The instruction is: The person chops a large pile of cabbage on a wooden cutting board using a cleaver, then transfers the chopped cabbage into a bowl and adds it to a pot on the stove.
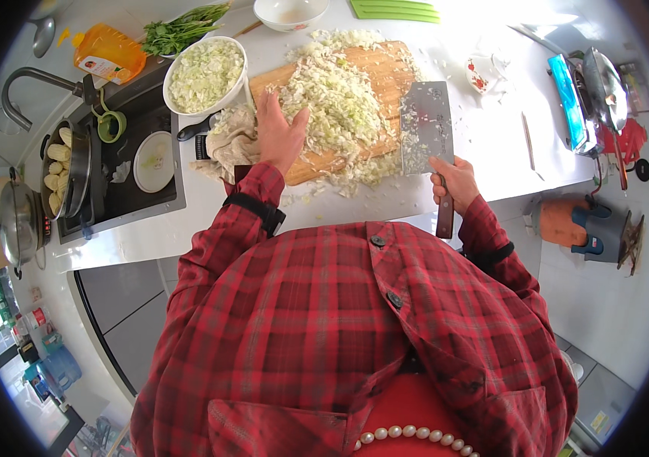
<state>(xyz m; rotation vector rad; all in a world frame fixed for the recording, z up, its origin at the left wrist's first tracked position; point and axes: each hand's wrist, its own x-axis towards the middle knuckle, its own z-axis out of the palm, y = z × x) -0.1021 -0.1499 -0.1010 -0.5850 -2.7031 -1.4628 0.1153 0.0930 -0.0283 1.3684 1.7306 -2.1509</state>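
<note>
My right hand (457,181) grips the wooden handle of a broad cleaver (428,128). The blade lies along the right side of a wooden cutting board (396,65), with bits of cabbage stuck to it. Chopped cabbage (333,105) is heaped over the board and spills onto the counter at the far and near edges. My left hand (280,131) is spread at the board's left side, thumb apart, holding nothing; whether it touches the board cannot be told. Left of the board, a white bowl (239,94) is full of chopped cabbage (204,74).
A crumpled cloth (235,140) and a black-handled tool (194,128) lie below the bowl. At left is a sink (147,123) beside a pot of corn (75,165). Leafy greens (178,34), an orange bottle (110,54), a floral cup (480,74) and a portable stove (573,103) surround the work area.
</note>
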